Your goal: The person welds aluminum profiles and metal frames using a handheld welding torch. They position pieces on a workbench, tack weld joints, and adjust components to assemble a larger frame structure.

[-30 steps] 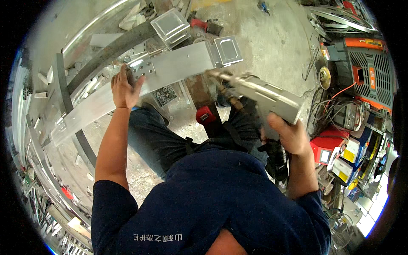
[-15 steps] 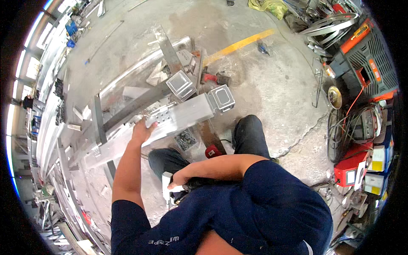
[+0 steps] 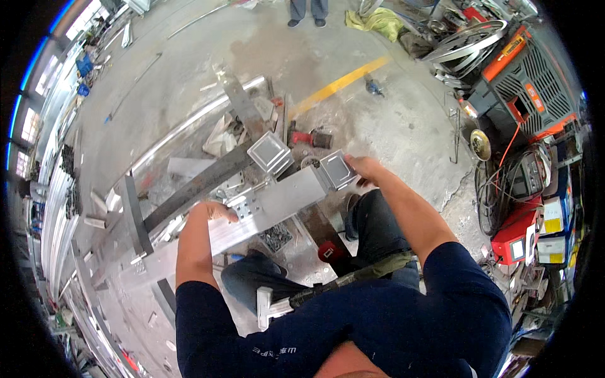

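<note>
A long silver metal beam [image 3: 287, 196] slants across in front of my knees. My left hand [image 3: 216, 212] rests on it with fingers stretched, next to a cluster of small metal pieces [image 3: 246, 208]. My right hand [image 3: 365, 169] has its fingers round the edge of a square metal box [image 3: 337, 170] at the beam's right end; some fingertips are hidden. A second square box [image 3: 270, 153] sits just beyond the beam. Against my waist is a white tool with a handle [image 3: 265, 307], untouched by either hand.
Beyond the boxes lies a red and black power tool [image 3: 313, 138]. A tray of small fasteners [image 3: 276, 237] and a red tape measure [image 3: 328, 252] are by my knees. Dark steel bars [image 3: 195, 183] lie left. At right stand a grey-orange machine [image 3: 532, 85] and cables. A person's legs [image 3: 307, 11] show far off.
My right hand has let go of the white tool at my waist and moved out to the square box. My left hand stays on the beam. A person's legs have come into view.
</note>
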The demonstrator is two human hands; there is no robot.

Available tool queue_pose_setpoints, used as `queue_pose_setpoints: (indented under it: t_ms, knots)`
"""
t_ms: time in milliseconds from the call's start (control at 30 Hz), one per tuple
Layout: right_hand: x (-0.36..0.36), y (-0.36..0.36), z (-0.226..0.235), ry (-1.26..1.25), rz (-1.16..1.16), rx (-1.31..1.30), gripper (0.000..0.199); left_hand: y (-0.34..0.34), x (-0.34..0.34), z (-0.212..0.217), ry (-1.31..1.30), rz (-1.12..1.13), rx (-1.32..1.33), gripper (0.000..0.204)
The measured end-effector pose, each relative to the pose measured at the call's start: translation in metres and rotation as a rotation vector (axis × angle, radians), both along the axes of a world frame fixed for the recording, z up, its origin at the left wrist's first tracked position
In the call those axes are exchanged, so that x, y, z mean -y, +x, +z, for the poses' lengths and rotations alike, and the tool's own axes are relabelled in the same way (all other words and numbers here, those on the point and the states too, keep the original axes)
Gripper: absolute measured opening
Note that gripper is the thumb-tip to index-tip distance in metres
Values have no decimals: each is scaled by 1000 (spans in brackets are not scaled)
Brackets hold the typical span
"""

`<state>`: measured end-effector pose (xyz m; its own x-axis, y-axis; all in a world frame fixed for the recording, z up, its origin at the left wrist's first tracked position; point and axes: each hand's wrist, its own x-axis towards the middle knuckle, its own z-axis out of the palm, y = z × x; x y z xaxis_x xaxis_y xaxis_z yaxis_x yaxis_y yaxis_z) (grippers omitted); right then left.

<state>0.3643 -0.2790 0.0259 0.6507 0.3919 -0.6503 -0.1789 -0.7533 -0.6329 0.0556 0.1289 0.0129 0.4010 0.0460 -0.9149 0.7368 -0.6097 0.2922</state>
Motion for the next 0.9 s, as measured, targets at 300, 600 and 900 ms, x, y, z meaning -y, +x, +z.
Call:
queue_pose_setpoints:
  t_ms: [300, 600, 900]
  knots:
    - [19, -8, -5, 406, -233, -627, 97, -53, 58, 29, 281, -11, 362, 116]
    - [5, -7, -13, 692, -279, -756, 75, -109, 163, 45, 982, -7, 843, 92]
    - [-27, 33, 0, 497, -250, -626, 54, -116, 211, -32, 1403, -28, 1025, 58]
